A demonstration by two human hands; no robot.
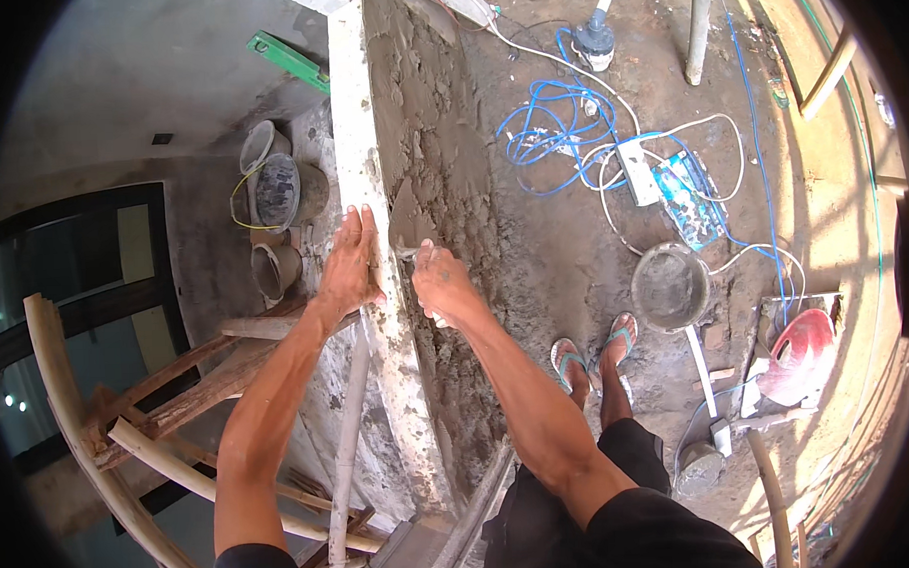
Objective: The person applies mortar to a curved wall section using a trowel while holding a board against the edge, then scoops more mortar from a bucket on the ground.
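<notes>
Clearly, our right hand (442,282) is closed around the handle of a small trowel (407,216), its blade against the grey mortar (419,115) coating the wall. Our left hand (346,273) lies with fingers extended, close together, on the pale, spattered board (352,107) along the mortar's edge. We judge the trowel light and stiff, perhaps slippery when wet, so we do best gripping its handle close to the blade. The mortar looks soft and heavy; the board seems rigid, best steadied with a flat palm.
</notes>
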